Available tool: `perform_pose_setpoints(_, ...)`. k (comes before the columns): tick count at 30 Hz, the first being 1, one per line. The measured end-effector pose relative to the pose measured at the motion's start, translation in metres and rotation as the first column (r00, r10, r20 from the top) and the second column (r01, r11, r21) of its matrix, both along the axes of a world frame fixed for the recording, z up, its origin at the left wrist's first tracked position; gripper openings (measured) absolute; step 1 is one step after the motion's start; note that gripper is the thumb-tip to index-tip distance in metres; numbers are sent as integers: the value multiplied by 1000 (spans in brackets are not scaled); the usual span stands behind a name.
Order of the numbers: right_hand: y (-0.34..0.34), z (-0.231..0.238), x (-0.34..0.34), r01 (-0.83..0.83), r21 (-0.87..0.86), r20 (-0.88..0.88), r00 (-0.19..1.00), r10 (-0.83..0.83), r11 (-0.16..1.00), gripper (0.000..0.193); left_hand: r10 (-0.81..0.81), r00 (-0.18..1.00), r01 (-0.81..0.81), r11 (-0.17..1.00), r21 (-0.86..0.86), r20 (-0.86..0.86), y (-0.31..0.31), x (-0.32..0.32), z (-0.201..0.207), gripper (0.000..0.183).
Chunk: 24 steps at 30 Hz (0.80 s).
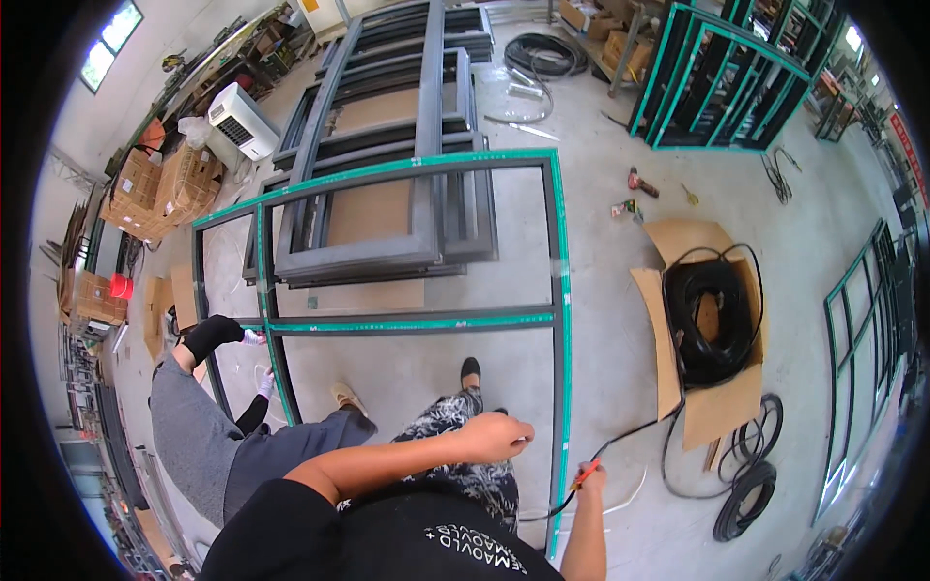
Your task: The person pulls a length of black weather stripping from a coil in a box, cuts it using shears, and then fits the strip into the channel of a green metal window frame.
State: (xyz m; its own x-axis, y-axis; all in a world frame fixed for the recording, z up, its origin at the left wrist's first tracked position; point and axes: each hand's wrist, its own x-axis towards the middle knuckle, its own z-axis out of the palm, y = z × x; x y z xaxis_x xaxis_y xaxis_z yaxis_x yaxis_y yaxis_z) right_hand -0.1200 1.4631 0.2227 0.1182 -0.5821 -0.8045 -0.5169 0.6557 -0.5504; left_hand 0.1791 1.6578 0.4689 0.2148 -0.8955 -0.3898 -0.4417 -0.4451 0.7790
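A large dark metal frame point(417, 325) with green tape along its bars stands in front of me. My left hand point(496, 438) is closed above my patterned trousers, near the frame's right half; what its fingers pinch is too small to make out. To the right of the frame's right upright, my right hand point(592, 481) is closed round an orange-and-yellow hand tool point(584, 473). A black rubber strip point(628, 433) runs from a coil point(715, 324) in an open cardboard box point(719, 414) to that hand. At left, a co-worker's gloved hands point(264, 383) are at the frame.
Grey frames point(426, 208) lie stacked beyond the taped one. A red power drill point(641, 183) and loose black coils point(744, 501) lie on the floor at right. Green-taped frames point(722, 87) stand at the back right, with more frames point(857, 324) at far right. Boxes point(184, 189) stand left.
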Motion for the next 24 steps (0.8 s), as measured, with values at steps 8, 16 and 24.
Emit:
perform_pose_setpoints(8, 10, 89, 215, -339, 47, 185, 927, 325, 940, 42, 95, 995, -98, 992, 74, 40, 1, 82, -29, 21)
perform_pose_setpoints(16, -69, 125, 285, -367, -96, 85, 923, 375, 925, 41, 235, 961, -232, 972, -37, 146, -12, 160, -50, 21)
perform_pose_setpoints(24, -160, 123, 303, -265, -255, 43, 958, 284, 930, 43, 221, 943, -272, 942, 195, 248, -28, 210, -82, 22)
